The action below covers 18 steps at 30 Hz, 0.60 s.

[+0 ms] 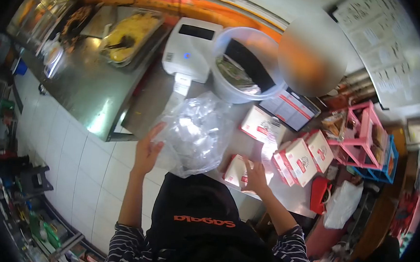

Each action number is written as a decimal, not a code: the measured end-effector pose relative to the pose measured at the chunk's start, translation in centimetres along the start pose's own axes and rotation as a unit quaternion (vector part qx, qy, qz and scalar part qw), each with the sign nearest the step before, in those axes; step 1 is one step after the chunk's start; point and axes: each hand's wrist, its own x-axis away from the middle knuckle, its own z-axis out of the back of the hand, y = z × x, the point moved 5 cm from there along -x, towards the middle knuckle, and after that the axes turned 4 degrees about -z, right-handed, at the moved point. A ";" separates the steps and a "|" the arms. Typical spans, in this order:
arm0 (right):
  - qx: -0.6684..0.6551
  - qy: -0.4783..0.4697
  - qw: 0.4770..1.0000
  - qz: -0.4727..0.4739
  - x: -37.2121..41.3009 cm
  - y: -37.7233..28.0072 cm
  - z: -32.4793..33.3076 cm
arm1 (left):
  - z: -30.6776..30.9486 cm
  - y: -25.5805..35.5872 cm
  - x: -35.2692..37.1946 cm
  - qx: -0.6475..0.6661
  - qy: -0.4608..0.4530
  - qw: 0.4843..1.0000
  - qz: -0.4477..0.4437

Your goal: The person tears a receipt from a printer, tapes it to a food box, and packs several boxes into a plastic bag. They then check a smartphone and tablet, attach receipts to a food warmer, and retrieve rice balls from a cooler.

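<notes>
Two bare hands work low in the head view, over a black apron and striped sleeves. The left hand point(146, 151) holds the left edge of a clear plastic bag point(197, 132), fingers stretched up along the film and the thumb tucked against it. The bag is thin, crinkled and glossy, puffed into a loose lump that lies to the right of those fingers, its long axis running up and away from the body. The right hand point(255, 175) is splayed flat on a small white-and-red carton point(236, 171), fingers wide and gripping nothing. That carton sits just beside the bag's lower right corner, so the right hand is the nearer to it.

Further out on the steel counter point(88, 91), three more cartons point(301, 161) of the same stiff printed card stand near each other. Beyond them is a round, translucent plastic tub point(225, 47) and a smooth white receipt printer point(191, 47). A pink wire rack point(360, 136) stands off to the right.
</notes>
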 end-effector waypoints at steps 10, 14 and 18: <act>-0.136 0.041 0.856 0.496 -10.0 -21.0 15.0 | 1.9 -2.7 1.2 0.074 0.043 0.996 -0.018; -0.054 -0.028 0.838 0.542 -16.8 -24.6 7.8 | 3.9 -1.2 2.0 0.128 0.072 0.986 0.083; -0.229 -0.164 0.841 0.461 -17.7 -23.4 3.3 | -2.0 7.0 0.2 0.137 -0.192 0.972 0.015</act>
